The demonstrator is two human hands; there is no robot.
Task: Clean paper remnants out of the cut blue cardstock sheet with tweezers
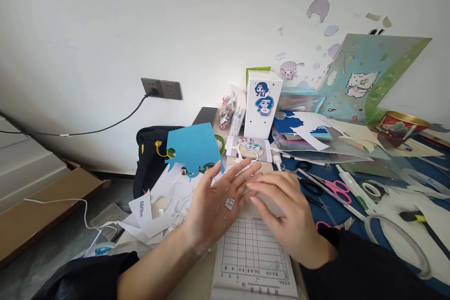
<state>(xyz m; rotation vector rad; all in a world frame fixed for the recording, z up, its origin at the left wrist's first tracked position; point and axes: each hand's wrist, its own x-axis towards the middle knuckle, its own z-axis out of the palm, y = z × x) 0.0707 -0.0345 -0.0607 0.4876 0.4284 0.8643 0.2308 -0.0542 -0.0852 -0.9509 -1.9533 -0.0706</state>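
White wall (87,33) behind, cluttered desk (197,277) below, and the left hand (220,197) is palm up, fingers loosely spread, over the printed form's (253,253) far left corner! Small paper cutouts (230,204) sit on that palm, just below the fingers. Right hand (286,208) alongside, fingers bent; whether they're pinching anything, can't tell.
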